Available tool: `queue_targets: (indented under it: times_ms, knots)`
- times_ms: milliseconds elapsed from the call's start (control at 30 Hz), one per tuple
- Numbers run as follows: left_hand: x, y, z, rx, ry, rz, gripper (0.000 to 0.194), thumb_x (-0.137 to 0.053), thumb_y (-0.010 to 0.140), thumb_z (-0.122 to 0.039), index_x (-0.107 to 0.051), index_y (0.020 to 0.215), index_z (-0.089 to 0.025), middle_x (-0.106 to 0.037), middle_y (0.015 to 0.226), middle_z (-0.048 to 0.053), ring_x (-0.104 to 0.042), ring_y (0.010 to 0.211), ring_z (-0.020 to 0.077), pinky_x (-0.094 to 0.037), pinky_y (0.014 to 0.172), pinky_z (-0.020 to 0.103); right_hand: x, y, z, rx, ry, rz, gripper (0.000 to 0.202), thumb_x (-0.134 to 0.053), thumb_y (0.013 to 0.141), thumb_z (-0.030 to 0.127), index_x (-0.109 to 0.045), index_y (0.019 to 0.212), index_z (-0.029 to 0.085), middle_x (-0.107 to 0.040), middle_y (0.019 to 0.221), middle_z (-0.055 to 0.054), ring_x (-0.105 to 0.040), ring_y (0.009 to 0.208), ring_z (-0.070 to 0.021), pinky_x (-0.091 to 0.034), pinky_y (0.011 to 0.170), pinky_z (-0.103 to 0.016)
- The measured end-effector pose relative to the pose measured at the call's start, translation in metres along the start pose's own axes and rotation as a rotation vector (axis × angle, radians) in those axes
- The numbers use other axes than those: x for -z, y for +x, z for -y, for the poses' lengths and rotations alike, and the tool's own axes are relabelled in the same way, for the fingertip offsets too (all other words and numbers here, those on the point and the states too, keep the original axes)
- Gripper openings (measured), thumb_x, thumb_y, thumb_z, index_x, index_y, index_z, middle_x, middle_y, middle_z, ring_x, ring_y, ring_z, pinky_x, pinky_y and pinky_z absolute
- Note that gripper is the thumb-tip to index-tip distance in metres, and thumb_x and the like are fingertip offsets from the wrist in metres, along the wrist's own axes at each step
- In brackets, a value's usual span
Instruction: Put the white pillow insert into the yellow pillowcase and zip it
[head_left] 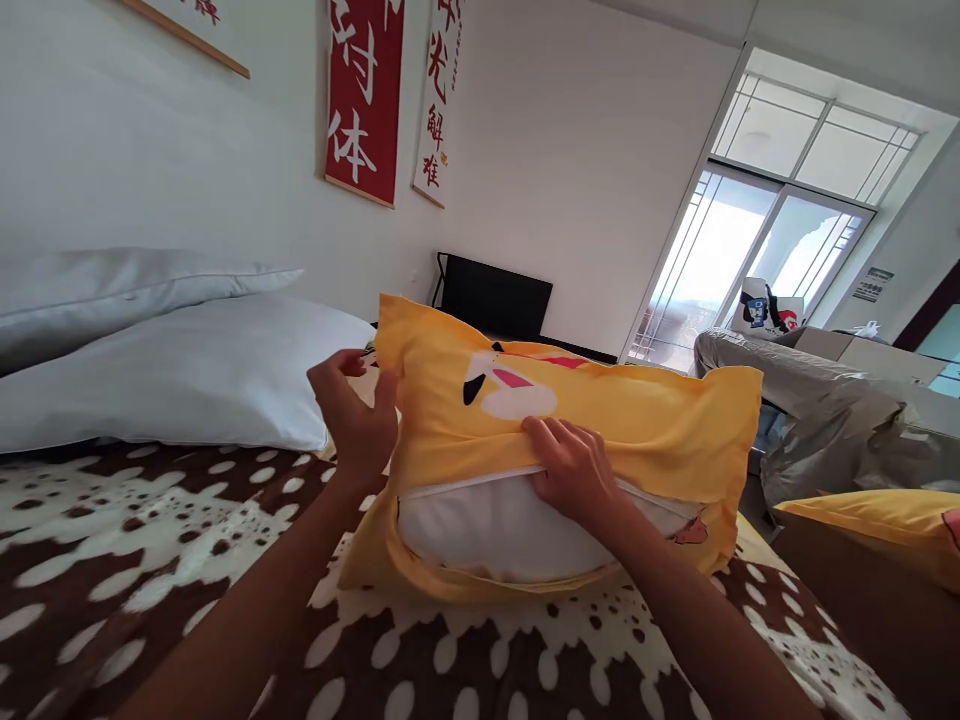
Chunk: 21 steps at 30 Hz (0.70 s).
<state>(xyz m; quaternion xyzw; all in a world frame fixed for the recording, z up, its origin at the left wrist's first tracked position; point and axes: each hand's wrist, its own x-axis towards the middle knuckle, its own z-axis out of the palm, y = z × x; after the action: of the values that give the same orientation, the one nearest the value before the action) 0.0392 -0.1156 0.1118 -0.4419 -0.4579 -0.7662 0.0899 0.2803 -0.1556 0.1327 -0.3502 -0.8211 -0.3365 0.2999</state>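
Note:
A yellow pillowcase (660, 405) with a cartoon print stands on the bed, its open side facing me. Inside the opening shows a white pillow (480, 530) with a pale edge along its top. My right hand (574, 465) grips the pillowcase's upper opening edge near the middle, fingers curled over the yellow fabric. At the case's left side is my left hand (356, 415), its thumb and fingers apart, the thumb against the fabric. Nothing shows between the fingers of that hand.
White pillows (225, 375) lie at the left on the brown and white patterned blanket (187, 550). Another yellow pillowcase (885, 520) is at the right. Behind are a black screen (491, 297), a plastic-covered item (832, 420) and a window.

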Motion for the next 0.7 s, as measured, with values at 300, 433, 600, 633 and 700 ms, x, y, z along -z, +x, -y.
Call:
queue_targets:
  times_ms: [300,433,600,633,700]
  knots:
    - [0.018,-0.068,-0.006,-0.559,0.472,0.553,0.040,-0.057,0.078,-0.029,-0.046,0.114,-0.016,-0.056,0.111,0.015,-0.051,0.102,0.0305,-0.043,0.081,0.041,0.012,0.029,0.001,-0.026,0.003,0.267,0.030,-0.048,0.070,0.009,-0.059,0.094,0.022,-0.067,0.073,-0.002,-0.059,0.062,-0.0165,-0.028,0.052,-0.025]
    - [-0.015,-0.059,0.003,-0.474,0.435,0.427,0.016,-0.054,0.076,-0.020,-0.051,0.091,-0.019,-0.059,0.091,0.012,-0.051,0.087,0.0273,-0.044,0.074,0.038,0.009,0.036,0.011,0.049,0.018,-0.053,0.026,-0.043,0.074,0.007,-0.061,0.088,0.020,-0.062,0.066,-0.001,-0.055,0.060,-0.0126,-0.030,0.051,-0.024]
    - [-0.022,-0.029,-0.027,-0.478,0.184,0.245,0.023,-0.044,0.074,-0.014,-0.032,0.056,-0.022,-0.044,0.055,0.001,-0.039,0.057,0.0159,-0.033,0.056,0.029,0.029,0.052,0.032,0.294,0.035,-0.373,0.018,-0.042,0.088,0.012,-0.058,0.085,0.020,-0.048,0.055,0.003,-0.047,0.053,-0.0088,-0.032,0.051,-0.024]
    - [-0.020,-0.021,-0.036,-0.457,0.149,0.228,0.026,-0.044,0.074,-0.015,-0.028,0.054,-0.022,-0.039,0.052,-0.001,-0.035,0.053,0.0141,-0.029,0.053,0.029,0.037,0.057,0.035,0.314,0.031,-0.382,0.018,-0.042,0.089,0.013,-0.057,0.085,0.020,-0.045,0.055,0.004,-0.046,0.052,-0.0086,-0.032,0.051,-0.024]
    - [-0.018,-0.005,-0.052,-0.376,0.118,0.210,0.028,-0.045,0.071,-0.015,-0.024,0.054,-0.021,-0.032,0.051,-0.003,-0.028,0.052,0.0120,-0.025,0.052,0.028,0.048,0.066,0.035,0.288,0.014,-0.360,0.021,-0.038,0.091,0.013,-0.056,0.082,0.022,-0.041,0.054,0.004,-0.043,0.052,-0.0088,-0.031,0.051,-0.023]
